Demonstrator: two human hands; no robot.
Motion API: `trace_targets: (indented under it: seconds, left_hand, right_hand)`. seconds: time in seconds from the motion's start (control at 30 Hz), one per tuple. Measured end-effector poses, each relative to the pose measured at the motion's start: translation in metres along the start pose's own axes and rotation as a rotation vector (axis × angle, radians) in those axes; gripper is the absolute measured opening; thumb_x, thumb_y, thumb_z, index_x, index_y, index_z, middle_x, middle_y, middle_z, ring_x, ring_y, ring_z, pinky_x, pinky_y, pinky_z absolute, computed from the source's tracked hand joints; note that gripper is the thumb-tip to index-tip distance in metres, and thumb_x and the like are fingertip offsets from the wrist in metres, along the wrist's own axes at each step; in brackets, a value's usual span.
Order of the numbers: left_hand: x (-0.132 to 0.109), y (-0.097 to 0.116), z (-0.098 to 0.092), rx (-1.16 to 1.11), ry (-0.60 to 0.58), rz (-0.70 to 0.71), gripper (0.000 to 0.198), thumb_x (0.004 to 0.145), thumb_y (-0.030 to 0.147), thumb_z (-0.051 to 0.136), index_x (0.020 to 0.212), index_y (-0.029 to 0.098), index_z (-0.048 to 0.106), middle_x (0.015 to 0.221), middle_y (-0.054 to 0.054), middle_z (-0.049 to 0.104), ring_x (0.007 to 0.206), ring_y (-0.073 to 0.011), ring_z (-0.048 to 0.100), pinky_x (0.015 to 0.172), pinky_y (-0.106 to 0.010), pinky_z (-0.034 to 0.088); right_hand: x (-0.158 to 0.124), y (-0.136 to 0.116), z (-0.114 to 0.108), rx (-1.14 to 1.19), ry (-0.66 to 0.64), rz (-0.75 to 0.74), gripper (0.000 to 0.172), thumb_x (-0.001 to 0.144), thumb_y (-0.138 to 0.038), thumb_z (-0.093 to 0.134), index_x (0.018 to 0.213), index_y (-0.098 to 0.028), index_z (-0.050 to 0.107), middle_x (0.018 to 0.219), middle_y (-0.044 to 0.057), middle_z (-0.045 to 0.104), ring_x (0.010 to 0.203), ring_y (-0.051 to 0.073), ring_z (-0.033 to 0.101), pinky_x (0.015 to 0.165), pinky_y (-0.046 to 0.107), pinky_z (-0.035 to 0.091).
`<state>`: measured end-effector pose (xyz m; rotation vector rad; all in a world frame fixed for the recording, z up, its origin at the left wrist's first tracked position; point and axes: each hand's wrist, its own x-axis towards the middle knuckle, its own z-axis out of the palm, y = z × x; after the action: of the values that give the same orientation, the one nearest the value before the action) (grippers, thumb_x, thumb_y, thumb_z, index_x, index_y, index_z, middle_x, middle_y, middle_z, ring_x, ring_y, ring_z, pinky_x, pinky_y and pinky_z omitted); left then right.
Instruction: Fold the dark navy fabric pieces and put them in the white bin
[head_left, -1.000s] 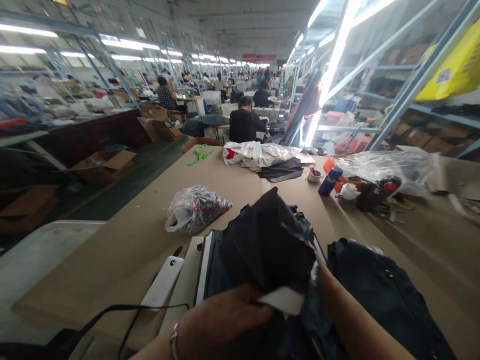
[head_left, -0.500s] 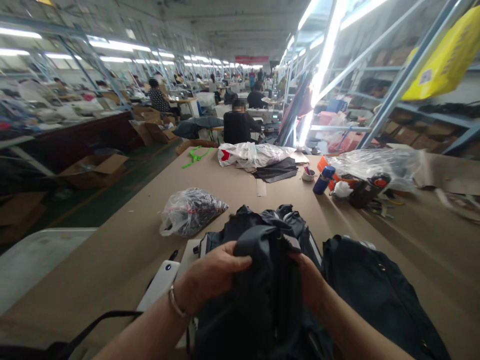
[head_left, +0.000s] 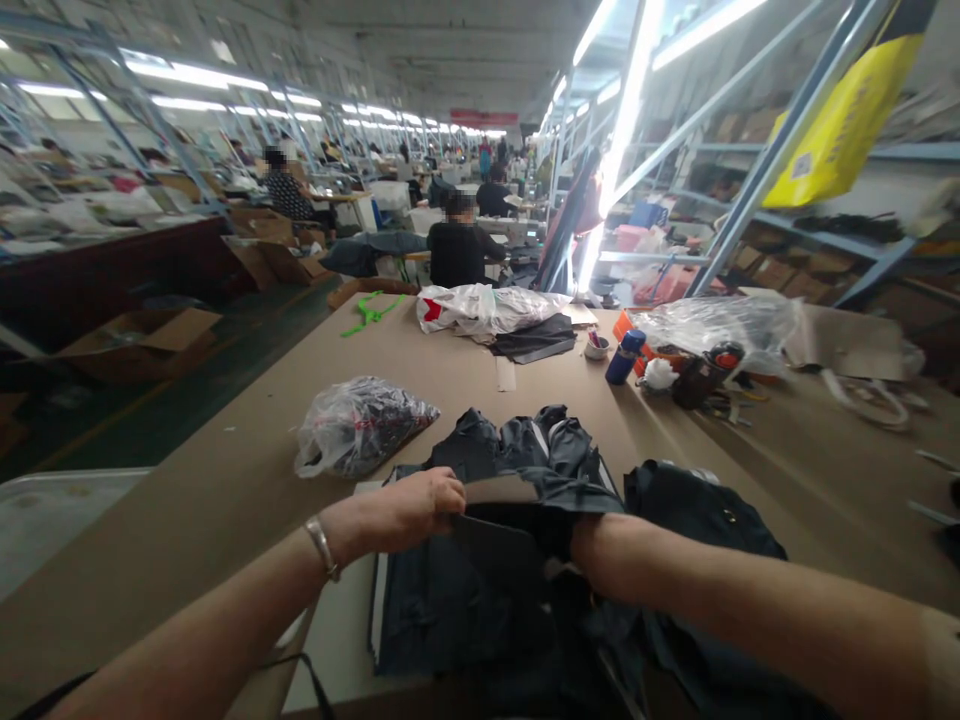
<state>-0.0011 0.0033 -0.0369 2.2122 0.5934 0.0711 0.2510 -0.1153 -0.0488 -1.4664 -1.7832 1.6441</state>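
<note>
A dark navy garment lies bunched on the cardboard-covered table in front of me. My left hand pinches the garment's opened edge, fingers closed on the cloth. My right forearm reaches in from the right and my right hand is pushed inside the garment, so its fingers are hidden. A second dark garment lies just to the right. A metal bracelet is on my left wrist.
A clear bag of dark pieces sits left of the garment. Farther back lie a white plastic bag, a blue bottle, a small cup and clear plastic sheeting. People sit working beyond the table; shelving stands at right.
The garment was held up and bunched in both hands; now it is lowered onto the table, my left hand holds its edge and my right hand has gone inside it.
</note>
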Motion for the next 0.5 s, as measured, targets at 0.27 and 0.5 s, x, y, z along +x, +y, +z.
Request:
trace_targets:
  seconds: [0.27, 0.5]
  left_hand:
    - [0.027, 0.009, -0.003, -0.326, 0.475, 0.093, 0.009, 0.067, 0.01, 0.052, 0.059, 0.013, 0.055, 0.072, -0.002, 0.056, 0.065, -0.0113, 0.05, 0.061, -0.023, 0.039]
    - [0.045, 0.005, 0.013, -0.736, 0.364, -0.027, 0.008, 0.061, 0.02, 0.056, 0.056, 0.013, 0.057, 0.07, -0.004, 0.059, 0.064, -0.0131, 0.052, 0.06, -0.024, 0.041]
  right_hand:
    - [-0.005, -0.075, -0.048, -0.396, -0.146, -0.369, 0.018, 0.078, -0.021, 0.054, 0.07, -0.012, 0.067, 0.057, -0.003, 0.063, 0.054, 0.01, 0.056, 0.046, 0.017, 0.043]
    - [0.028, -0.078, -0.037, -0.552, -0.122, -0.404, 0.02, 0.078, -0.035, 0.063, 0.08, -0.015, 0.066, 0.069, -0.002, 0.062, 0.065, 0.011, 0.056, 0.061, 0.019, 0.043]
